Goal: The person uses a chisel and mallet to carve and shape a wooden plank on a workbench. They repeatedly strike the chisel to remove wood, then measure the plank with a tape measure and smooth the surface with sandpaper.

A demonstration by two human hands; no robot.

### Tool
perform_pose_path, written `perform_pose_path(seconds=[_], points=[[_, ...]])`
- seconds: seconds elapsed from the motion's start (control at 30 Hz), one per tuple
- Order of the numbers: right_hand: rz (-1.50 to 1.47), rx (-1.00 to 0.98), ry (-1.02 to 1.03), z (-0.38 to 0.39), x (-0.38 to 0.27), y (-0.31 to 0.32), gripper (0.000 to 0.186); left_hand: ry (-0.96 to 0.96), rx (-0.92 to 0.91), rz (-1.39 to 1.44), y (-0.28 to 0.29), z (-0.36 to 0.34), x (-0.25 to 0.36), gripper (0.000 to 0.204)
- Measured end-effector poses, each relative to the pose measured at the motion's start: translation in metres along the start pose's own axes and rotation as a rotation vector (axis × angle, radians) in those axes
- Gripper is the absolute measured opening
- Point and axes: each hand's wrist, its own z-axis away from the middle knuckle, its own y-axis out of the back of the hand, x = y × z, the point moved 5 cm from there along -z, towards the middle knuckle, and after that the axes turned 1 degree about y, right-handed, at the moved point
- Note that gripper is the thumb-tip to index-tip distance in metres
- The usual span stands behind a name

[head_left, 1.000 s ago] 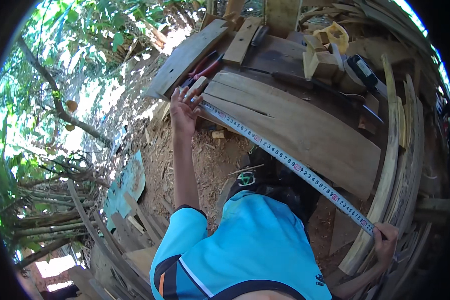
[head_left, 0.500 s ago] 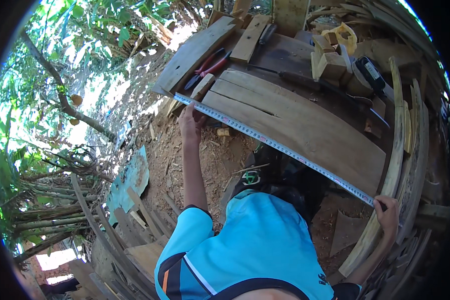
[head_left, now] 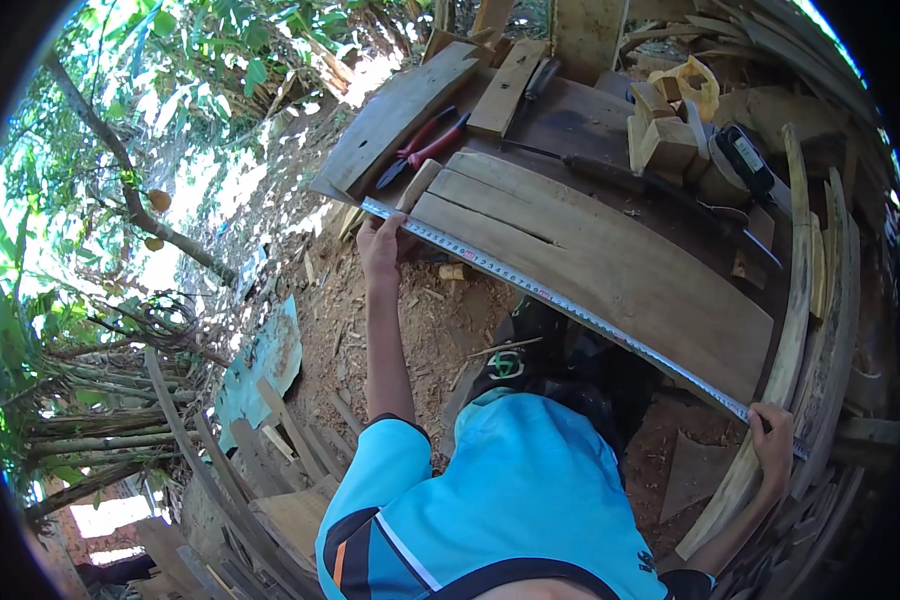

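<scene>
A white measuring tape (head_left: 576,309) stretches diagonally along the near edge of a long weathered board (head_left: 600,260) with cracks at its left end. My left hand (head_left: 380,247) pinches the tape close to its upper-left end, fingertips beside a small wood block (head_left: 420,186) at the board's end. My right hand (head_left: 770,447) grips the tape at the board's lower-right end, fingers curled. Just above my left hand lie red-handled pliers (head_left: 425,149).
The dark worktop (head_left: 580,120) holds planks (head_left: 400,115), wood blocks (head_left: 668,148), a black-bodied tool (head_left: 745,158) and a long-bladed tool (head_left: 615,172). Long curved poles (head_left: 800,250) run down its right side. Scrap wood (head_left: 290,450), a bluish sheet (head_left: 260,370) and a branch (head_left: 110,135) are at left.
My left hand's spread fingers have closed on the tape, whose upper-left end now projects past them. The tape and board sit slightly lower in the picture, as does my right hand.
</scene>
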Motion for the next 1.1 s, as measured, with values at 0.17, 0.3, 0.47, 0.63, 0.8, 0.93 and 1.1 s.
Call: perform_pose_path(seconds=[0.17, 0.3, 0.47, 0.63, 0.8, 0.93, 1.1], points=[[0.041, -0.044, -0.004, -0.003, -0.006, 0.001, 0.011, -0.039, 0.033, -0.111, 0.003, -0.007, -0.003, 0.018], [0.018, -0.050, 0.006, -0.005, -0.010, -0.001, 0.012, -0.050, 0.038, -0.182, 0.007, -0.012, -0.003, 0.017], [0.014, -0.023, 0.021, -0.005, -0.008, -0.002, 0.013, -0.062, 0.049, -0.179, 0.004, -0.008, 0.001, 0.019], [0.116, -0.052, -0.100, -0.005, -0.001, -0.003, 0.016, 0.007, 0.006, -0.164, -0.001, 0.003, 0.009, 0.023], [0.096, 0.020, -0.217, 0.008, -0.001, 0.008, 0.019, 0.019, 0.014, -0.248, -0.008, 0.014, 0.012, 0.024], [0.277, 0.088, -0.185, 0.016, 0.001, 0.018, 0.015, -0.258, -0.126, -0.536, 0.037, -0.020, -0.007, 0.030], [0.054, 0.311, -0.203, 0.016, 0.001, 0.023, 0.010, 0.023, -0.042, -0.268, 0.035, -0.040, -0.001, 0.035]])
